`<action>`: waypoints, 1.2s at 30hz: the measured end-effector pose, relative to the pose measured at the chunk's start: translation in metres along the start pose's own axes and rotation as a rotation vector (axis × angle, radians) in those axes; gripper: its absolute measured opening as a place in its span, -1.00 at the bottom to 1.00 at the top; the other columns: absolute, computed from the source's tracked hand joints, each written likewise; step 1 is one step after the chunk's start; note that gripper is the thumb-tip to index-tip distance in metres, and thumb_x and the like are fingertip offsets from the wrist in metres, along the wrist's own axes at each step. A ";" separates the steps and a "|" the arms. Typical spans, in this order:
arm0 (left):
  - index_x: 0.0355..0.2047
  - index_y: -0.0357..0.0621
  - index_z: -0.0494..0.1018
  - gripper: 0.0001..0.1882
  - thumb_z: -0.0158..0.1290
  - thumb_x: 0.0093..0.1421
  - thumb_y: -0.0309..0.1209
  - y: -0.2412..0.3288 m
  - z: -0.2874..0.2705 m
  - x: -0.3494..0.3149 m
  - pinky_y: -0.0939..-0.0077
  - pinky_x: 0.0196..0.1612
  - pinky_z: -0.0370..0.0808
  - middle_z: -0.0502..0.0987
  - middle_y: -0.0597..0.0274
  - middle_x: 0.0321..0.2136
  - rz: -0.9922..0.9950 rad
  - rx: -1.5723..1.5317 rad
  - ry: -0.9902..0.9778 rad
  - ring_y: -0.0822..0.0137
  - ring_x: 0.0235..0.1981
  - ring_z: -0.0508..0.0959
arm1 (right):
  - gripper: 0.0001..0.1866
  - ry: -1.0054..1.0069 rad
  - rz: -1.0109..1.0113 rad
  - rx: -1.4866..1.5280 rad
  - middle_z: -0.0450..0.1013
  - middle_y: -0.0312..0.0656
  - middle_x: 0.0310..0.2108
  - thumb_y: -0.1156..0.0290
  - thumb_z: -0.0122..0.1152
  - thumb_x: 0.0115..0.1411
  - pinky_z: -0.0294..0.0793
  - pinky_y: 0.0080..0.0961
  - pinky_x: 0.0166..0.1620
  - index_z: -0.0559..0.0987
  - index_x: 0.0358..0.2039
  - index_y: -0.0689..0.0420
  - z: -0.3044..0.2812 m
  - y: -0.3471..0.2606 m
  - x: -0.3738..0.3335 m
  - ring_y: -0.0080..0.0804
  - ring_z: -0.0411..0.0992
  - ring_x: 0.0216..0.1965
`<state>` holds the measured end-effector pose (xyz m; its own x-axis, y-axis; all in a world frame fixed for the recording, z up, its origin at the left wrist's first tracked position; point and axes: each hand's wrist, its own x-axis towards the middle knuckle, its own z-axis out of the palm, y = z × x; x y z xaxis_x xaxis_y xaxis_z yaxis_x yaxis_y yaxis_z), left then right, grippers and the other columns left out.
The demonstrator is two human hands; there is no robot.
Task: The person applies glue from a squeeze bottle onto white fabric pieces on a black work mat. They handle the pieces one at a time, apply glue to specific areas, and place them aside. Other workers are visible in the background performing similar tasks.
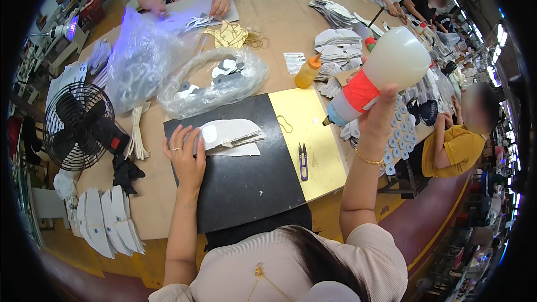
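My left hand (pixel 186 156) rests flat on the left end of a small stack of white shaped pieces (pixel 229 134) lying on a black mat (pixel 246 184). My right hand (pixel 380 109) is raised above the table's right side, gripping a large translucent squeeze bottle (pixel 380 72) with a red band and a blue nozzle. The bottle is tilted, nozzle pointing down-left toward a yellow sheet (pixel 313 134). Small black thread snips (pixel 303 162) lie on that sheet.
A black desk fan (pixel 78 126) stands at the left. Clear plastic bags (pixel 168 72) lie behind the mat, beside a small orange bottle (pixel 307 72). White piece stacks (pixel 335 39) fill the far right. Another person's hands (pixel 218 3) work across the table; more people sit right.
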<state>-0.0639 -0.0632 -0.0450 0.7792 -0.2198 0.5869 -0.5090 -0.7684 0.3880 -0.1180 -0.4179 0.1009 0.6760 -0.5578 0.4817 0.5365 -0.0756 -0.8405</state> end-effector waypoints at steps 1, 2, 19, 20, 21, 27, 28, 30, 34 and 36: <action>-0.12 -0.08 0.52 -0.76 0.09 0.18 -0.41 0.001 -0.001 0.000 0.01 0.28 -0.06 0.46 0.26 -0.05 -0.009 0.006 -0.007 0.20 0.15 0.33 | 0.04 0.003 -0.004 -0.006 0.44 -0.09 -0.14 -0.35 0.29 -0.11 0.58 -0.39 -0.20 0.29 0.12 0.28 -0.001 0.001 -0.001 -0.36 0.51 -0.25; -0.12 -0.08 0.52 -0.76 0.09 0.18 -0.41 0.002 -0.003 0.000 0.01 0.28 -0.06 0.46 0.26 -0.06 -0.015 0.013 -0.010 0.19 0.15 0.33 | 0.04 0.007 -0.013 -0.009 0.44 -0.08 -0.10 -0.35 0.30 -0.11 0.57 -0.38 -0.19 0.28 0.13 0.27 -0.001 0.003 -0.002 -0.36 0.50 -0.24; -0.15 -0.18 0.51 -0.77 0.00 0.18 -0.61 -0.008 -0.009 0.000 0.11 0.27 0.04 0.51 0.20 -0.17 0.076 -0.069 0.187 0.15 0.04 0.43 | -0.27 -0.363 0.080 -0.109 0.48 -0.28 -0.17 0.32 0.62 -0.22 0.45 -0.49 -0.05 0.43 -0.03 0.20 0.046 0.058 -0.038 -0.48 0.44 -0.14; -0.15 -0.19 0.50 -0.77 0.00 0.18 -0.62 -0.009 -0.009 0.000 0.11 0.26 0.05 0.51 0.20 -0.17 0.075 -0.064 0.186 0.15 0.04 0.43 | -0.24 -0.329 0.078 -0.149 0.48 -0.25 -0.14 0.31 0.63 -0.23 0.45 -0.47 -0.03 0.40 -0.02 0.19 0.049 0.058 -0.041 -0.42 0.45 -0.10; -0.16 -0.19 0.50 -0.77 0.01 0.17 -0.63 -0.010 -0.009 0.000 0.12 0.25 0.06 0.51 0.19 -0.17 0.074 -0.059 0.185 0.15 0.04 0.43 | -0.20 -0.296 0.076 -0.188 0.47 -0.21 -0.11 0.29 0.64 -0.25 0.45 -0.46 -0.01 0.37 -0.01 0.17 0.052 0.058 -0.044 -0.35 0.46 -0.06; -0.16 -0.21 0.51 -0.76 0.01 0.16 -0.63 -0.009 -0.008 0.001 0.15 0.23 0.10 0.50 0.16 -0.18 0.086 -0.078 0.175 0.13 0.01 0.44 | -0.16 -0.240 -0.186 -0.475 0.48 -0.11 -0.11 0.29 0.64 -0.25 0.48 -0.45 -0.04 0.31 0.01 0.14 0.052 0.064 -0.047 -0.27 0.47 -0.04; -0.16 -0.21 0.51 -0.76 0.01 0.16 -0.63 -0.009 -0.007 0.001 0.14 0.22 0.11 0.51 0.15 -0.18 0.084 -0.086 0.168 0.13 0.01 0.44 | -0.17 -0.188 -0.155 -0.445 0.48 -0.12 -0.11 0.29 0.64 -0.25 0.47 -0.44 -0.03 0.32 0.00 0.14 0.052 0.061 -0.049 -0.29 0.47 -0.04; -0.15 -0.22 0.51 -0.76 0.02 0.16 -0.62 -0.010 -0.008 0.001 0.13 0.21 0.12 0.51 0.15 -0.18 0.075 -0.095 0.156 0.13 0.00 0.44 | -0.18 -0.089 -0.092 -0.378 0.48 -0.15 -0.12 0.28 0.64 -0.24 0.46 -0.44 0.00 0.33 0.00 0.15 0.054 0.051 -0.054 -0.33 0.46 -0.05; -0.11 -0.19 0.49 -0.77 0.00 0.21 -0.54 -0.014 -0.010 0.004 0.17 0.18 0.19 0.51 0.16 -0.22 -0.070 -0.134 0.098 0.17 -0.02 0.45 | -0.14 -0.112 0.277 -0.105 0.48 -0.20 -0.10 0.24 0.65 -0.27 0.44 -0.45 0.03 0.36 0.03 0.20 0.037 0.056 -0.064 -0.41 0.45 -0.06; -0.09 -0.25 0.49 -0.76 -0.04 0.29 -0.44 -0.019 -0.015 0.012 0.30 0.10 0.29 0.52 0.12 -0.23 -0.298 -0.255 -0.013 0.21 -0.07 0.47 | -0.29 -0.088 0.031 -0.294 0.50 -0.26 -0.19 0.31 0.62 -0.21 0.46 -0.51 -0.04 0.44 -0.04 0.19 0.034 0.047 -0.065 -0.49 0.45 -0.15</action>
<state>-0.0498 -0.0420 -0.0347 0.9106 -0.0186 0.4129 -0.3328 -0.6256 0.7056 -0.1194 -0.3569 0.0381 0.7380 -0.4905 0.4634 0.3541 -0.3030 -0.8848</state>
